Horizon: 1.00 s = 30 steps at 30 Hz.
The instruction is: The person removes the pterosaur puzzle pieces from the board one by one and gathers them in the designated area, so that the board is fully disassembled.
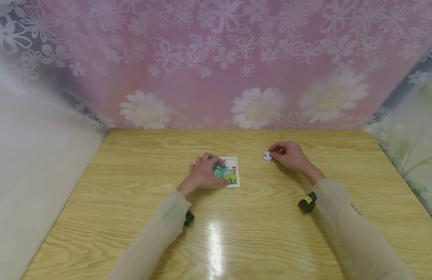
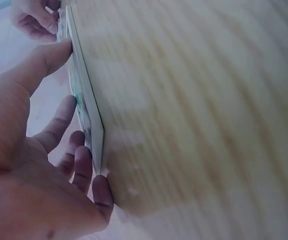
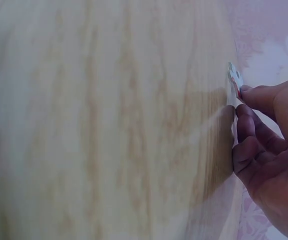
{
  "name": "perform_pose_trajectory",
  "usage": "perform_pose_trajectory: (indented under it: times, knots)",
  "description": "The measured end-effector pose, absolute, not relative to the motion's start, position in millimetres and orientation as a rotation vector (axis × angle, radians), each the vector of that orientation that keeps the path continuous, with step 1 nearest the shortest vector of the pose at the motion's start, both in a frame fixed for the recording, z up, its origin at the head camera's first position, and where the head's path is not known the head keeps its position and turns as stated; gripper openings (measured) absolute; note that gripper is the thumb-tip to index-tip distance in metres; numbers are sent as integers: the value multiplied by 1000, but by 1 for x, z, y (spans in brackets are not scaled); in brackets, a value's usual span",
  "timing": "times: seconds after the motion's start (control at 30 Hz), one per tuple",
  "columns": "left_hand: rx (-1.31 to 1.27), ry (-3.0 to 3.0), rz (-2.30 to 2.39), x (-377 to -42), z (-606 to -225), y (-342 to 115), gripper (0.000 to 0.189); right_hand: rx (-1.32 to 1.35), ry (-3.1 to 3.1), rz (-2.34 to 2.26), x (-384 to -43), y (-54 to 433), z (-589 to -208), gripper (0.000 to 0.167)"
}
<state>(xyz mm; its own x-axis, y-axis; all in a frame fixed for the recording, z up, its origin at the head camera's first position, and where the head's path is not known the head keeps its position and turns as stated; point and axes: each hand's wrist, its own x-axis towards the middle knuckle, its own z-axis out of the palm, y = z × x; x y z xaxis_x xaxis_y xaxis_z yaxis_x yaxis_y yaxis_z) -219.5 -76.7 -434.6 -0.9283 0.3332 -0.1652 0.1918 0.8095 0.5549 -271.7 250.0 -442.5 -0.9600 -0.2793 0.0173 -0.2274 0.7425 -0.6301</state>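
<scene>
A small square jigsaw puzzle point(image 1: 231, 177) with a white frame and a green and blue dinosaur picture lies flat on the table. My left hand point(image 1: 204, 174) rests over its left side, thumb and fingers spread and touching it. The left wrist view shows the thin edge of the puzzle board point(image 2: 91, 107) beside the fingertips. To the right, a loose puzzle piece point(image 1: 267, 156) is pinched between the thumb and fingers of my right hand point(image 1: 289, 156). In the right wrist view the piece point(image 3: 235, 77) stands tilted close over the table.
The wood-grain table point(image 1: 160, 241) stretches out on all sides of the hands. At its far edge hangs a pink flowered curtain point(image 1: 202, 77), with pale cloth point(image 1: 34, 155) at the left. Black wrist cameras point(image 1: 307, 203) sit under both sleeves.
</scene>
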Motion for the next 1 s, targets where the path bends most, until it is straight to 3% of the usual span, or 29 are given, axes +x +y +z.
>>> perform_pose_trajectory:
  times: [0.57, 1.0]
  knots:
    - [424, 2707, 823, -223, -438, -81, 45, -435, 2902, -1023, -265, 244, -441, 21]
    - [426, 2701, 844, -222, -434, -82, 48, -657, 2777, -1100, -237, 194, -434, 19]
